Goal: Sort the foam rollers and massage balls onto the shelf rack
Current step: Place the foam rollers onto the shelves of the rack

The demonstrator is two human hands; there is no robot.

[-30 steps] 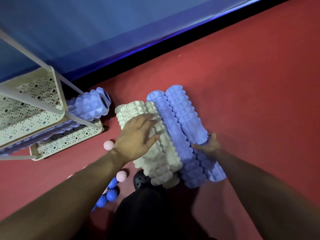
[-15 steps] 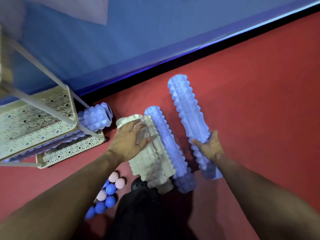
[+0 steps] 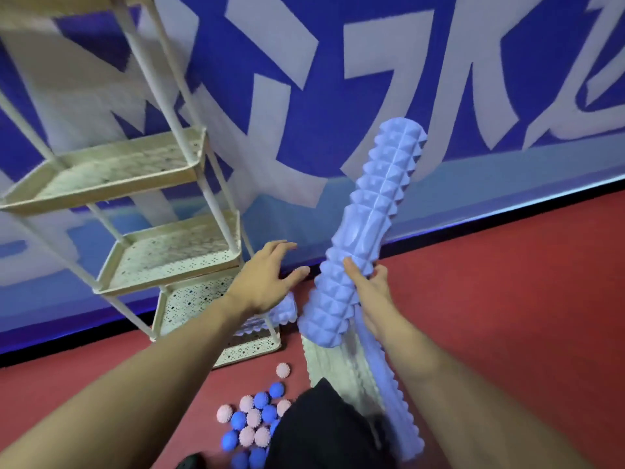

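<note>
Leftmost, our shelf rack (image 3: 162,252) already holds one blue roller (image 3: 282,311) low down. Our left hand (image 3: 267,282) hovers spread and empty, likely to steady. Our right hand (image 3: 367,287) wraps the raised blue foam roller (image 3: 368,228) mid-length for balance; massage balls (image 3: 257,418) wait on the floor.

The blue foam roller (image 3: 363,238) in my right hand (image 3: 370,292) looks like matt foam, studded all over with small pyramid knobs and a smoother band near its middle. At lower centre of the frame, the cream foam roller (image 3: 333,363) on the floor (image 3: 507,299) is the same dull foam, finely ridged. The shelf rack (image 3: 162,245) at left looks like cream-painted metal, its trays perforated. The massage balls (image 3: 253,418), pink and blue, are spiky. The red floor seems matt and slightly grainy.
</note>
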